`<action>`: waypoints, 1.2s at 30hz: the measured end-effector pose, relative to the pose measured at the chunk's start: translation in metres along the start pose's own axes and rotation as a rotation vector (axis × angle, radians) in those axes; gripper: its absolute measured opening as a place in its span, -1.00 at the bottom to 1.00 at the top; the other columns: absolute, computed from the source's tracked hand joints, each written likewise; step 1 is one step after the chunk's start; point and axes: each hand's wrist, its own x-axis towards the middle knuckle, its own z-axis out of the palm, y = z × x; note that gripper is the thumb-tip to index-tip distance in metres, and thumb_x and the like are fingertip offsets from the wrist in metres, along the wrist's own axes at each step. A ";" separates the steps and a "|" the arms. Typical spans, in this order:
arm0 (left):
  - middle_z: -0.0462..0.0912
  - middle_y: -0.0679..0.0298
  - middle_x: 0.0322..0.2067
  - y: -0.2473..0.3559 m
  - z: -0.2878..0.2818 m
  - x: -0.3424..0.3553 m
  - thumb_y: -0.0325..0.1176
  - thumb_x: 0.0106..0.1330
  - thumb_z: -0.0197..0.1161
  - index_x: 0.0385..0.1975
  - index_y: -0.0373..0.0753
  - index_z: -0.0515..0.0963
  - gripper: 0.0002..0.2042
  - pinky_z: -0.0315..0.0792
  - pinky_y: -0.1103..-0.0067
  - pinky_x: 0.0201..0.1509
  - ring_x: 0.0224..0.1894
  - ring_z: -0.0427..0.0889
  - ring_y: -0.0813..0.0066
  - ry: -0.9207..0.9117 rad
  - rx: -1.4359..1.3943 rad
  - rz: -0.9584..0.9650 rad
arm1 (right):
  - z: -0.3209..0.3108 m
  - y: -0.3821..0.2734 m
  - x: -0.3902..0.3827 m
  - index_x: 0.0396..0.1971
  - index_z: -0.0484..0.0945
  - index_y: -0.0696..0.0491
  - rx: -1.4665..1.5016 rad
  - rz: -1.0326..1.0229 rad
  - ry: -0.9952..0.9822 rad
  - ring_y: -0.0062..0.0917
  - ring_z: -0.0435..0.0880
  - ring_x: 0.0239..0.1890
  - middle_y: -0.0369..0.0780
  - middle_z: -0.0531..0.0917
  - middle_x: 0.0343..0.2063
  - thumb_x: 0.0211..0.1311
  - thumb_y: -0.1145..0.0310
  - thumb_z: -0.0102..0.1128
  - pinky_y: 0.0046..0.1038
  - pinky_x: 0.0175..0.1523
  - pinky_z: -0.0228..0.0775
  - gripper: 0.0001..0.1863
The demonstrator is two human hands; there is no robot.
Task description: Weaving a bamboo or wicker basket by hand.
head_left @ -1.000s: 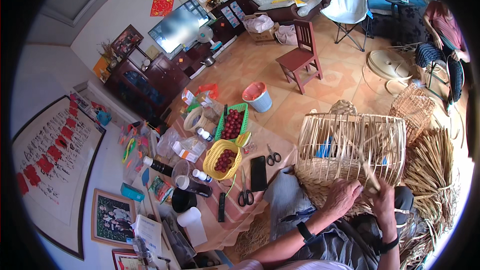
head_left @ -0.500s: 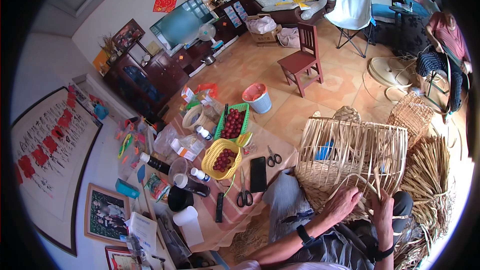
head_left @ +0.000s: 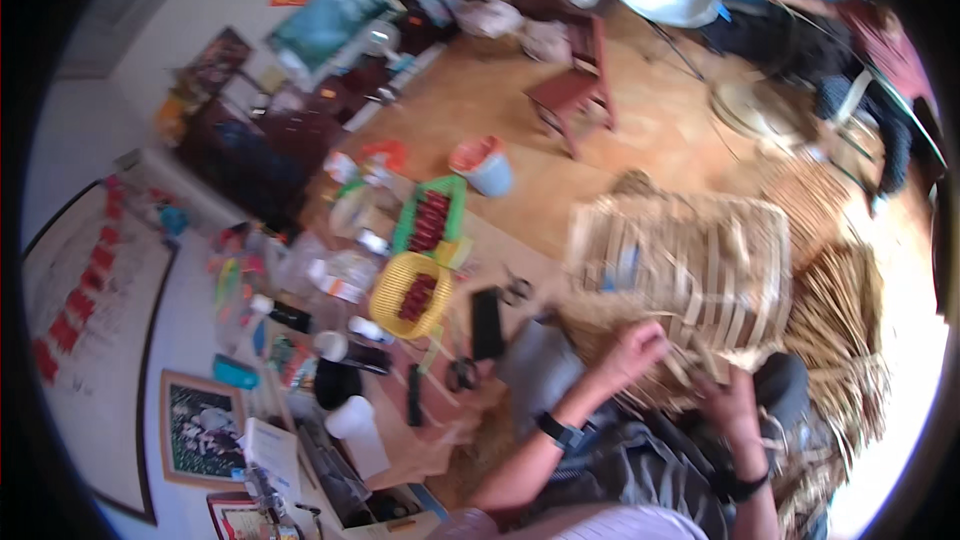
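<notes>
A partly woven basket (head_left: 690, 275) of pale flat strips lies on its side before my knees, its long ribs showing. My left hand (head_left: 633, 355), with a dark watch on the wrist, is held up at the basket's near edge. Its fingers are curled together; what they hold is too blurred to make out. To its right is my right hand (head_left: 732, 408), wearing a dark wristband, close to the loose strip ends. Motion smears its fingers. A bundle of dry strips (head_left: 838, 335) stands right of the basket.
Left of me, a table (head_left: 440, 445) carries a yellow basket (head_left: 385, 312) and a green basket (head_left: 405, 230) of red fruit, scissors (head_left: 462, 373), a phone (head_left: 487, 323) and bottles. Beyond are a bin (head_left: 490, 177) and a wooden chair (head_left: 572, 95). A seated person (head_left: 885, 55) handles strips at far right.
The whole view has shifted and blurred. My right hand has come down from the upright strip it held. The seated person has stretched an arm out to the left.
</notes>
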 end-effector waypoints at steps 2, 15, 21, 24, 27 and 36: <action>0.67 0.20 -0.40 0.000 -0.001 -0.003 -0.25 0.59 0.32 -0.21 -0.27 0.63 -0.80 0.54 0.38 -0.18 -0.32 0.67 0.41 -0.076 -0.030 -0.066 | 0.001 0.013 -0.014 -0.30 0.67 0.20 -0.281 -0.169 0.035 -0.47 0.62 -0.49 -0.18 0.68 -0.54 0.55 0.20 0.33 -0.33 -0.32 0.48 -0.67; 0.83 0.15 -0.17 0.040 -0.043 -0.021 -0.67 0.42 0.29 -0.06 -0.19 0.73 -0.76 0.69 0.28 0.08 -0.11 0.81 0.18 0.344 0.375 0.245 | -0.249 0.054 -0.073 0.00 0.66 0.00 -0.277 -0.051 1.057 -0.80 0.31 -0.48 -0.51 0.34 -0.53 0.57 0.09 0.43 -0.68 -0.41 0.08 -0.70; 0.82 0.03 -0.12 0.059 -0.012 -0.014 -0.49 0.52 0.34 -0.04 -0.27 0.70 -0.89 0.66 0.24 0.03 -0.05 0.81 -0.04 0.107 0.286 0.048 | -0.171 -0.020 -0.079 0.53 0.47 0.05 0.050 -0.160 0.602 -0.75 0.38 -0.28 -0.38 0.45 -0.28 0.75 -0.13 -0.06 -0.63 -0.18 0.25 -0.34; 0.81 -0.05 -0.23 0.064 -0.006 -0.007 -0.41 0.54 0.34 -0.07 -0.28 0.73 -0.88 0.66 0.20 -0.05 -0.16 0.82 -0.09 0.055 0.316 -0.056 | -0.085 -0.044 -0.062 0.18 0.66 0.14 -0.003 -0.041 0.279 -0.53 0.61 -0.24 -0.24 0.68 -0.24 0.63 0.30 0.22 -0.44 -0.12 0.46 -0.69; 0.79 -0.09 -0.35 0.066 -0.008 0.000 -0.42 0.51 0.37 -0.16 -0.32 0.77 -0.89 0.65 0.19 -0.13 -0.29 0.81 -0.10 0.020 0.360 -0.116 | -0.026 -0.051 -0.037 -0.07 0.75 0.20 -0.253 -0.372 0.186 -0.11 0.82 -0.23 0.01 0.79 -0.26 0.48 0.49 0.34 -0.25 -0.11 0.65 -0.86; 0.90 0.03 -0.17 0.061 -0.009 0.012 -0.46 0.43 0.45 0.02 -0.29 0.78 -0.78 0.70 0.37 0.04 -0.10 0.91 0.17 -0.046 0.137 -0.323 | -0.004 -0.050 -0.040 -0.20 0.71 0.17 -0.423 -0.310 0.338 -0.21 0.79 -0.47 -0.04 0.75 -0.47 0.39 0.50 0.44 -0.30 -0.37 0.57 -0.91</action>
